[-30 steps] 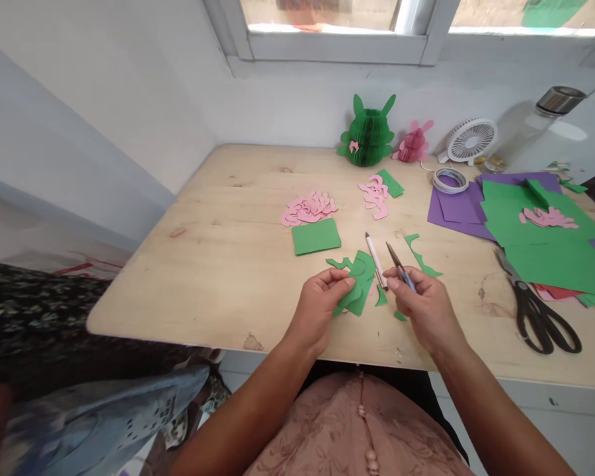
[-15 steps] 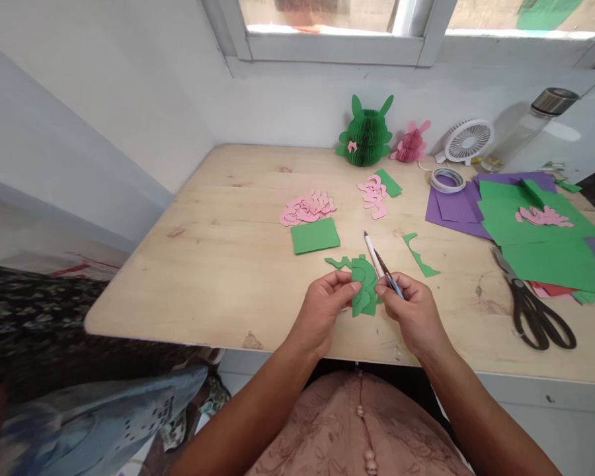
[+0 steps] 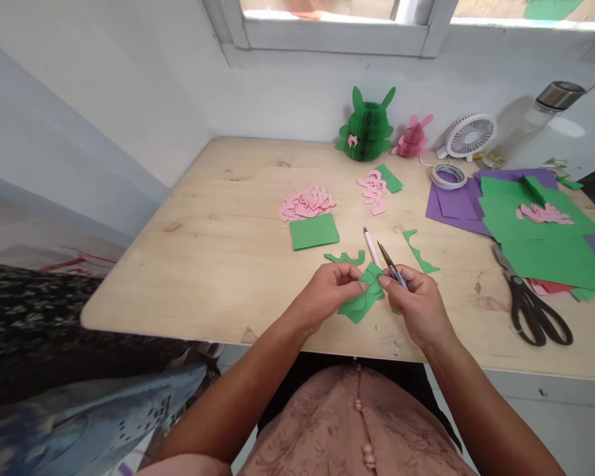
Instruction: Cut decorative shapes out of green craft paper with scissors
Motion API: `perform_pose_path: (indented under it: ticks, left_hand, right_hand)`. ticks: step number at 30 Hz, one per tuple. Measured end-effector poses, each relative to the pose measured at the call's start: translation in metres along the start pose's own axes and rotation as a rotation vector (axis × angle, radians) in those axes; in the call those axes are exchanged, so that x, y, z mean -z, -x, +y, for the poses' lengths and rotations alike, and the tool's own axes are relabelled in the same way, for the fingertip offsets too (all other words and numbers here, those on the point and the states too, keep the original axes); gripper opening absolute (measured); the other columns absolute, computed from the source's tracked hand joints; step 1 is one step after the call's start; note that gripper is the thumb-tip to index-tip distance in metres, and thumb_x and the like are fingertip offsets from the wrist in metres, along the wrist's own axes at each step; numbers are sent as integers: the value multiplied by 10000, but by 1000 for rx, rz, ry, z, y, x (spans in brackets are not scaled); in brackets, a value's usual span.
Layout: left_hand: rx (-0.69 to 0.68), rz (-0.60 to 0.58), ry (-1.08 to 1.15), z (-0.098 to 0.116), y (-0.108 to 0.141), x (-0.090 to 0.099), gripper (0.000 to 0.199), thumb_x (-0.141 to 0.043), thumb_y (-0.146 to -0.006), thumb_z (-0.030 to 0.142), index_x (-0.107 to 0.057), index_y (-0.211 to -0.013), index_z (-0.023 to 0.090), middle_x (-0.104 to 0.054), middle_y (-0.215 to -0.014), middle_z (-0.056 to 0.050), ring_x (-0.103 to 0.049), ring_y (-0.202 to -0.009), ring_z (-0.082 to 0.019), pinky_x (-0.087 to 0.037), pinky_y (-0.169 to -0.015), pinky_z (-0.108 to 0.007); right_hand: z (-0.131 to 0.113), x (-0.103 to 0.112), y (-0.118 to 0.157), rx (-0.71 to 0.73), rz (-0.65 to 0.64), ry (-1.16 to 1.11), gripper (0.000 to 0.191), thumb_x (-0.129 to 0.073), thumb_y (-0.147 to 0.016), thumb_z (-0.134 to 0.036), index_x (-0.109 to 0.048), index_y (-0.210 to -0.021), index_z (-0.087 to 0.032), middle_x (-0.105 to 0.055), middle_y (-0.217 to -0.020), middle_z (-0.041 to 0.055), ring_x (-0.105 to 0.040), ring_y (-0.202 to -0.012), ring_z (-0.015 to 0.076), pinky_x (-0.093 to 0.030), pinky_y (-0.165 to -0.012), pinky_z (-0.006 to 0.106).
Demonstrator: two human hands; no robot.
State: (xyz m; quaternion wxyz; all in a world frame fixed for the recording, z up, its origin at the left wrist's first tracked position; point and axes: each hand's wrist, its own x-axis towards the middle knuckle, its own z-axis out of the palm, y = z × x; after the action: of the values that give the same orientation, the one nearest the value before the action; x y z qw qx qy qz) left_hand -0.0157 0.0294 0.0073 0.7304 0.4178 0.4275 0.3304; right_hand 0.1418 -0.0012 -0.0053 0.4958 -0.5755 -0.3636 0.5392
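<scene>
Near the front edge of the wooden table, my left hand (image 3: 331, 294) pinches green cut paper (image 3: 361, 301) between thumb and fingers. My right hand (image 3: 412, 297) is closed round small scissors (image 3: 391, 263), whose blades point up and left, and its thumb touches the paper's right edge. A white pen (image 3: 371, 244) lies just beyond the hands. Beside it is a wavy green scrap (image 3: 346, 258). Farther back are a folded green card (image 3: 314, 232) and a pile of pink cutouts (image 3: 308, 203).
Large black-handled scissors (image 3: 530, 297) lie at the right by green sheets (image 3: 550, 264) and purple sheets (image 3: 456, 205). A roll of tape (image 3: 449, 176), a white fan (image 3: 470, 137), a bottle (image 3: 535, 122), a green paper figure (image 3: 368, 132) and a pink one (image 3: 412, 139) stand behind.
The green paper has tilted and turned between my hands. The small scissors' tips have shifted right, away from the pen. The wavy scrap now shows apart from the held paper.
</scene>
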Motion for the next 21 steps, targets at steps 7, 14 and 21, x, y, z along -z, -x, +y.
perform_pose_path:
  ticks: [7,14,21]
  left_hand:
    - [-3,27,-33,3,-3,3,210,-734,-606,318,-598,-622,159,-499,-555,44,-387,-497,-67,-253,-472,-211]
    - [17,-166,-178,15,-11,11,177,-734,-619,289,-635,-624,143,-548,-574,27,-448,-536,-83,-311,-519,-222]
    - [-119,227,96,-1,-7,10,332,-749,-650,293,-645,-943,176,-634,-835,-20,-582,-745,-132,-434,-657,-237]
  right_hand:
    - [5,2,1,3,-21,21,201,-722,-674,-334,-609,-659,-169,-311,-480,-93,-184,-438,66,-121,-420,234]
    - [-3,9,-2,28,-65,112,169,-730,-679,-309,-635,-650,-171,-384,-517,-72,-253,-454,73,-176,-424,234]
    - [7,2,-3,69,175,-149,185,-720,-726,-280,-571,-666,-189,-288,-484,-106,-196,-430,66,-149,-408,233]
